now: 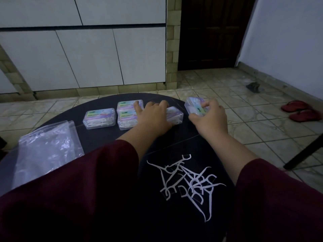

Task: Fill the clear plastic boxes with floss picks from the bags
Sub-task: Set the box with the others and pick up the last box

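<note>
While the right hand [208, 116] grips a box [195, 106] by its sides, fingers and thumb curled round it, lifted just beyond the table [97, 137] edge, the left hand [153, 114] lies flat with its fingers spread over the row of boxes, touching the pair [126, 113] under its fingertips and partly covering another [175, 115] at its right. It holds nothing; the fingers look straight, pressing or steadying.

Left of the left hand sits one more filled box [99, 118], and further left and nearer the body lie the bags [47, 149], flat and seemingly emptied. Loose picks [188, 180] are scattered between the forearms, close to the body.

The step looks like setting the held box into the row, or fetching it to be filled; I cannot tell whether its lid is shut. To do it well, keep the box level so nothing spills, bring it down beside the right-most box rather than on top, and let the left hand hold the row so it does not slide. If it is for filling, set it down near the loose picks, and gather them in a bunch all facing one way.
</note>
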